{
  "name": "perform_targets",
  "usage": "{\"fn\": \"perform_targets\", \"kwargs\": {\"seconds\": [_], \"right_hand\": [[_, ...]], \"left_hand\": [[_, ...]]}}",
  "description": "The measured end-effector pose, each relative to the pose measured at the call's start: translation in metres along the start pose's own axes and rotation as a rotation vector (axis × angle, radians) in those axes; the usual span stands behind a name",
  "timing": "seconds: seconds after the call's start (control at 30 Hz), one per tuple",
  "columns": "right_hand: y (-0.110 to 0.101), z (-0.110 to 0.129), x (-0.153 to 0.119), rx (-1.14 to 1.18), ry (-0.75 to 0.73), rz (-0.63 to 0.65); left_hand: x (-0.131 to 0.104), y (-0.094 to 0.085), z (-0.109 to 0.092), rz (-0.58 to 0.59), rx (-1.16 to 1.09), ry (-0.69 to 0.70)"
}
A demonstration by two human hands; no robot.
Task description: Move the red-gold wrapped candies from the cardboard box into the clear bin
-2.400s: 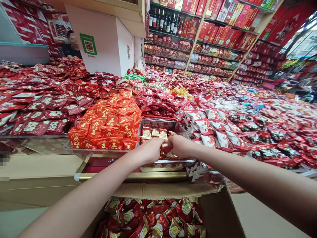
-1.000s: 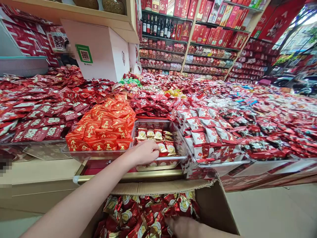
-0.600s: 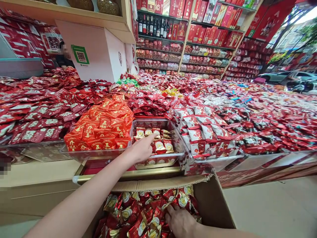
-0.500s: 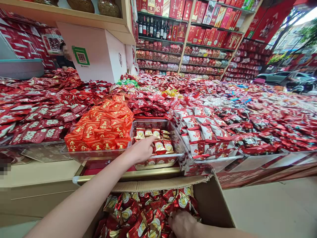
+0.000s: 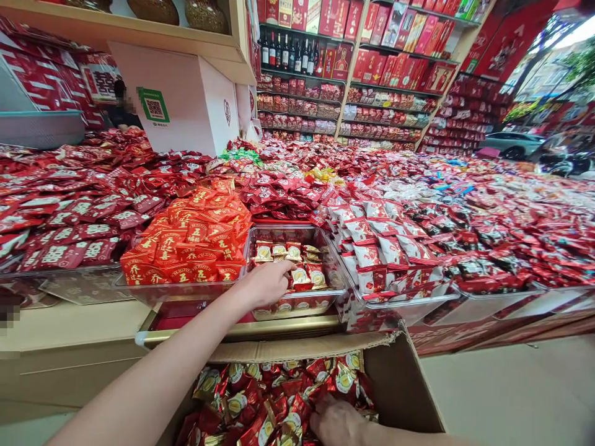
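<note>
While left hand (image 5: 269, 285) sits over front-left corner of clear tray (image 5: 328, 293), fingers half-curled, hold unclear, right hand (image 5: 339, 421) reaches among red-gold packets (image 5: 237, 402) near carton (image 5: 406, 384) right edge, fingertips buried, grasp can't tell; light grip probably best.

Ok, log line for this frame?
left hand: over clear bin | right hand: among packets in cardboard box | grasp: unclear

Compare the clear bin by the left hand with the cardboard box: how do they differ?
The clear bin is see-through; the cardboard box is opaque brown. The bin's packets sit mostly in rows; the box's packets lie jumbled. The bin sits beyond the box. Both hold red-and-gold packets.
</note>
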State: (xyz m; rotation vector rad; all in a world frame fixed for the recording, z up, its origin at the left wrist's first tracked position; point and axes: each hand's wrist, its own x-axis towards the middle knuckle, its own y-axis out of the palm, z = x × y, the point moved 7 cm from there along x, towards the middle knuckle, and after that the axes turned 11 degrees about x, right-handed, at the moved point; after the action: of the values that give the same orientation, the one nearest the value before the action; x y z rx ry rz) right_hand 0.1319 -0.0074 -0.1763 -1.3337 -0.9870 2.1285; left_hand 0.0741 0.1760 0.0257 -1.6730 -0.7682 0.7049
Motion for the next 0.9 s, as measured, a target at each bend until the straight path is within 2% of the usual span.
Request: {"fn": "perform_targets", "kwargs": {"seconds": [0.13, 0.23, 0.43, 0.5, 0.57, 0.67, 0.77, 0.83, 0.9], "right_hand": [[0.006, -0.004, -0.002, 0.010, 0.078, 0.048], [0.005, -0.003, -0.002, 0.000, 0.054, 0.078], [-0.016, 0.000, -0.007, -0.028, 0.031, 0.079], [-0.036, 0.004, -0.020, 0.024, 0.014, 0.028], [-0.067, 0.012, -0.039, 0.177, -0.051, -0.078], [-0.128, 0.018, -0.074, 0.587, -0.159, -0.323], [-0.179, 0.003, -0.098, 1.014, -0.128, -0.553], [-0.197, -0.007, -0.103, 1.214, -0.114, -0.599], [-0.208, -0.012, -0.102, 1.282, -0.104, -0.585]], "left_hand": [[0.001, 0.001, -0.001, 0.004, 0.002, 0.002], [0.002, 0.001, -0.001, 0.006, 0.001, 0.006], [-0.001, 0.001, 0.001, -0.004, 0.008, 0.021], [-0.002, 0.002, 0.002, -0.005, 0.011, 0.018], [-0.002, 0.002, 0.002, -0.002, 0.011, 0.015], [-0.002, 0.003, 0.002, 0.015, 0.002, 0.011], [-0.002, 0.004, 0.002, 0.025, -0.012, 0.013], [-0.002, 0.005, 0.002, 0.026, -0.019, 0.017], [-0.002, 0.005, 0.002, 0.027, -0.023, 0.022]]}}
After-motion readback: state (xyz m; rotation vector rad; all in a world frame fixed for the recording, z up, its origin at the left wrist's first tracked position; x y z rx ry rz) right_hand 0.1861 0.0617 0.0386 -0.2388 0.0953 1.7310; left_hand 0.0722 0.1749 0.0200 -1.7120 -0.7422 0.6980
